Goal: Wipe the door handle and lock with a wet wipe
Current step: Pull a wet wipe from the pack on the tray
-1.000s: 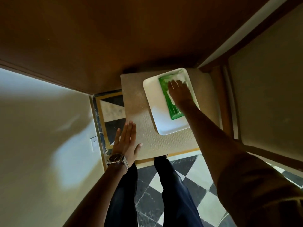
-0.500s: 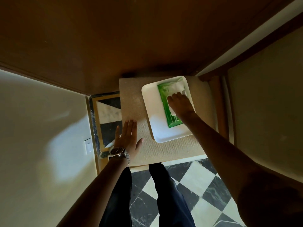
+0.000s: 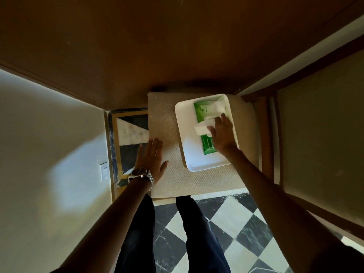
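The green wet wipe pack point(image 3: 204, 131) lies flat in the white tray point(image 3: 187, 138) on a tan stool point(image 3: 169, 174). Its long side runs from 11 o'clock to 5 o'clock. The right hand point(image 3: 222, 134) rests over the pack, and its fingers point(image 3: 211, 129) pinch a white wipe point(image 3: 201, 130) that sticks out toward 9 o'clock. The left hand point(image 3: 151, 160), at 8 o'clock from the tray, lies flat on the stool with fingers straight and close together, holding nothing.

Green wipe pack point(image 3: 201, 113), white tray point(image 3: 186, 123), checkered floor point(image 3: 236, 223)
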Motion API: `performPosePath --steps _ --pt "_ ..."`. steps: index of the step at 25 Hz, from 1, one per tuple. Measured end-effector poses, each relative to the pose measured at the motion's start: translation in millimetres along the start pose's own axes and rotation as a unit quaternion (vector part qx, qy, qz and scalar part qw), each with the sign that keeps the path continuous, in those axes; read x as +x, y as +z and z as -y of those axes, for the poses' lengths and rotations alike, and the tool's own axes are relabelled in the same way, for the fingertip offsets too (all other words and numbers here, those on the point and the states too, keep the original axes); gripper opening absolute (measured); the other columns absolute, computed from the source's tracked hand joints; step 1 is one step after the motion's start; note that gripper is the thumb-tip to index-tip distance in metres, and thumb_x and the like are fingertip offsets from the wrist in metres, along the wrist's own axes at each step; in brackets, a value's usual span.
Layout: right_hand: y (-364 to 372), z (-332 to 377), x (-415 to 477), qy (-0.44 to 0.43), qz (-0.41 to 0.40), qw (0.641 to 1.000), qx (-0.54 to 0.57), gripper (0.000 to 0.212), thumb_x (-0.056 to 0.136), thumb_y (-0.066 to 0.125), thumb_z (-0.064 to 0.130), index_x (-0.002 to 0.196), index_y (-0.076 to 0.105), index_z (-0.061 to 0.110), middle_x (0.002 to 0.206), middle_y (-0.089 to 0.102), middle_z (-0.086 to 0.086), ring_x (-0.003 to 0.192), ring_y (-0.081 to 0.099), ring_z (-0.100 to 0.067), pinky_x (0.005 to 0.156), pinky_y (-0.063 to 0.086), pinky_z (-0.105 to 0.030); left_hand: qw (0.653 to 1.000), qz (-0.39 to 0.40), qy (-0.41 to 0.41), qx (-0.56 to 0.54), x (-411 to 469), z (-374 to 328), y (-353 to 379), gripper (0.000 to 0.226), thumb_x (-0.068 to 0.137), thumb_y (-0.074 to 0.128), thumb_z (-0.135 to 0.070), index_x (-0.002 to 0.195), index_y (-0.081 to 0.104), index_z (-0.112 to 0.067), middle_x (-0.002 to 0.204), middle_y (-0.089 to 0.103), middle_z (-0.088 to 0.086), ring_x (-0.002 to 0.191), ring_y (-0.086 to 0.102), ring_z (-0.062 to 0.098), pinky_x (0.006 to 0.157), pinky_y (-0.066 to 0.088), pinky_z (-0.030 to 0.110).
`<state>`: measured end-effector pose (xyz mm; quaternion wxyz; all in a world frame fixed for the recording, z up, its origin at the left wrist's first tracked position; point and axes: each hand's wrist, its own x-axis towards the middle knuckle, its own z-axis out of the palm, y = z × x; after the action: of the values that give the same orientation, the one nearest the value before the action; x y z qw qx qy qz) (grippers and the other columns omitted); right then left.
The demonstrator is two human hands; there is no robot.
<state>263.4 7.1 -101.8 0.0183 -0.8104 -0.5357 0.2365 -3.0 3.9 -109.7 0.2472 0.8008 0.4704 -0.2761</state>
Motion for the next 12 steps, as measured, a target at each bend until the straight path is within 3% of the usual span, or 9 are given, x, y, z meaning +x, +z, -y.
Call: performPosePath --steps 2,5,7,9,12 --pt "9 5 -3 -0.020 0.131 0.991 -0.005 0.038 0.103 0.051 0.019 0.133 0.045 -0.003 0.141 0.045 -0.025 0.135 0.040 -0.040 0.109 0.038 -0.044 1.000 -0.025 0.001 0.008 0 14 -11 0.082 0.111 0.043 -0.050 0.161 -0.009 -0.012 0.170 -0.008 0.013 0.158 -0.001 0.031 0.130 0.013 0.055" --pt "4 24 -4 -0.038 0.197 0.979 -0.035 0.042 0.104 0.047 0.024 0.137 0.040 -0.001 0.145 0.042 -0.024 0.134 0.043 -0.036 0.104 0.040 -0.040 0.993 -0.120 0.001 -0.019 -10 41 -49 0.088 0.109 0.049 -0.044 0.160 -0.014 -0.012 0.169 -0.015 0.013 0.158 -0.006 0.032 0.130 0.013 0.054" --pt "-25 58 -9 0.025 0.186 0.981 0.054 0.036 0.102 0.052 0.024 0.129 0.048 -0.001 0.132 0.056 -0.022 0.119 0.055 -0.035 0.088 0.045 -0.034 0.975 -0.222 0.007 0.009 -34 62 -95 0.087 0.107 0.052 -0.044 0.161 -0.007 -0.008 0.170 -0.009 0.016 0.158 -0.004 0.033 0.130 0.016 0.054" --pt "-65 100 -12 0.038 0.126 0.982 0.132 0.027 0.097 0.062 0.018 0.115 0.058 -0.001 0.119 0.064 -0.021 0.110 0.060 -0.035 0.082 0.044 -0.031 0.945 -0.320 0.039 0.054 -57 78 -143 0.075 0.109 0.040 -0.045 0.162 0.004 -0.006 0.170 -0.001 0.016 0.158 0.003 0.032 0.129 0.018 0.054" --pt "-143 180 -10 0.026 0.070 0.975 0.208 0.008 0.089 0.068 0.011 0.094 0.062 0.009 0.100 0.067 -0.018 0.101 0.064 -0.035 0.072 0.038 -0.024 0.887 -0.443 0.064 0.117 -96 96 -236 0.068 0.109 0.016 -0.052 0.163 0.005 -0.012 0.170 0.005 0.013 0.157 0.005 0.028 0.129 0.002 0.052"
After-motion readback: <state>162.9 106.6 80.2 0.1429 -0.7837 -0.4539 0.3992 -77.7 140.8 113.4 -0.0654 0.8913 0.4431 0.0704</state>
